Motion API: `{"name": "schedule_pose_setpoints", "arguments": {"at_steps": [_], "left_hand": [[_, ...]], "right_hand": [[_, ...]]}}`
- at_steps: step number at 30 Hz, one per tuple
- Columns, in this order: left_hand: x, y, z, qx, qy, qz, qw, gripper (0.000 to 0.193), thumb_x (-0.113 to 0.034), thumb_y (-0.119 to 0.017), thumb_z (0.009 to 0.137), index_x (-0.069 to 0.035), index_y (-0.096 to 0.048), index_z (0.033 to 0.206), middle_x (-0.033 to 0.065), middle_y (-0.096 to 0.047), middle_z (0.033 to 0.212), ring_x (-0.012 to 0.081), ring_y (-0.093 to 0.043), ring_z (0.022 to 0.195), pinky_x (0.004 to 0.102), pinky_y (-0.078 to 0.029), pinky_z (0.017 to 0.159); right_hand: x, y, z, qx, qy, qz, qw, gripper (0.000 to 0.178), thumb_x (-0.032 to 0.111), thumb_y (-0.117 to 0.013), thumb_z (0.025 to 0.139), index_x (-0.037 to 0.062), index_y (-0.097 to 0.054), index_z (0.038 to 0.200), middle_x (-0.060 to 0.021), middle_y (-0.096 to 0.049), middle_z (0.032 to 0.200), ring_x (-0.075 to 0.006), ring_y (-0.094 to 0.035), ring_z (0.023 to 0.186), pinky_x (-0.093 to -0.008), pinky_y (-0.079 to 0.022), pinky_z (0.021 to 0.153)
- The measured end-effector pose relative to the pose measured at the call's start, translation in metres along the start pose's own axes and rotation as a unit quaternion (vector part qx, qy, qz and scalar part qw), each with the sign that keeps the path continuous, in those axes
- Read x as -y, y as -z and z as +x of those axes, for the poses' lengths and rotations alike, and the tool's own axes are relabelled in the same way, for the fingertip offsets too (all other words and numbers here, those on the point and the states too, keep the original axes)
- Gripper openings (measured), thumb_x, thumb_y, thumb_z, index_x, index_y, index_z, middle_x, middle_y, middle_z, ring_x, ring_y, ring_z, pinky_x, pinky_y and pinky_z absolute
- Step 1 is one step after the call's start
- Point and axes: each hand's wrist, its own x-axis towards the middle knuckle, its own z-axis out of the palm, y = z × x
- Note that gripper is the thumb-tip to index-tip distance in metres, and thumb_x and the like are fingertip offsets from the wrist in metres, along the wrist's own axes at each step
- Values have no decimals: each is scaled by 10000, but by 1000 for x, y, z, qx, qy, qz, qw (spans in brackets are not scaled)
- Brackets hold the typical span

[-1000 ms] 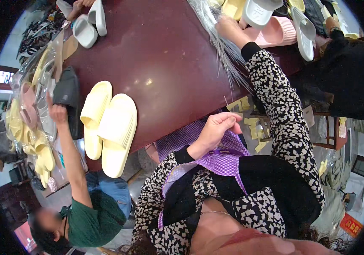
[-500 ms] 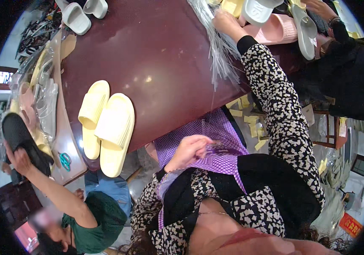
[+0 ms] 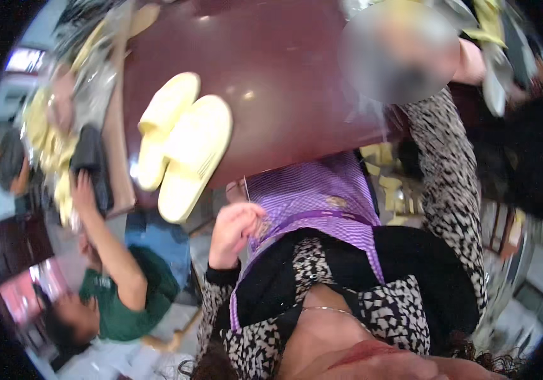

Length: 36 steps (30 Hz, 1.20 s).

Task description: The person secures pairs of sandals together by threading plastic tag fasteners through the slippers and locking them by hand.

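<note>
My left hand (image 3: 235, 233) is raised in front of the purple checked apron (image 3: 328, 190), fingers curled together. Whatever may be between the fingertips is too small or blurred to name. My right arm (image 3: 446, 152) reaches up to the pile of slippers at the far right. A smeared patch covers my right hand (image 3: 414, 60), so its fingers and anything in them cannot be made out. Near the table's left front corner lies a pair of pale yellow slide slippers (image 3: 197, 149), side by side and slightly overlapping, just left of and beyond my left hand.
The dark red table (image 3: 284, 88) stretches ahead. A grey slipper (image 3: 495, 82) is beside my right hand. At left, a co-worker's hand (image 3: 83, 193) touches a black slipper (image 3: 92, 158) near plastic-wrapped slippers (image 3: 62, 104). Yellow scraps (image 3: 393, 190) lie below the table's right side.
The whole view has shifted and blurred. My left hand has moved left across the apron, and my right hand has moved right. The co-worker's black slipper is now lower, by the table edge.
</note>
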Motion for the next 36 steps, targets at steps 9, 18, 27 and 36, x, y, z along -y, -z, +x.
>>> {"name": "schedule_pose_setpoints", "arguments": {"at_steps": [9,18,27,36], "left_hand": [[-60,-33,12,60,-201,-78,975,212,-88,-448,930,78,-567,987,5,-410,535,87,-394,477,224,-360,476],[-88,-46,28,-36,-296,2,954,257,-58,-445,918,53,-536,1130,94,-559,839,143,-515,636,255,-446,617],[-117,122,10,-269,-217,753,560,423,-15,-589,755,-30,-541,1175,148,-529,1196,312,-548,1018,346,-446,851],[-130,85,85,-172,-193,686,681,299,-98,-629,749,27,-596,1018,167,-610,846,347,-595,804,362,-469,708]], "right_hand": [[-21,351,-58,-74,114,831,540,278,78,-584,864,-29,-582,1120,-102,-659,964,-145,-614,812,-253,-485,734],[34,403,-75,159,108,955,225,203,41,-542,876,-29,-578,1064,-62,-637,789,-70,-577,635,-189,-460,571],[12,353,-82,151,-23,977,151,205,44,-486,907,-39,-577,1072,-48,-603,736,-50,-532,583,-166,-446,530],[-2,335,-89,54,-74,990,103,264,88,-462,934,-46,-521,1155,-87,-598,771,-77,-537,598,-189,-461,529]]}}
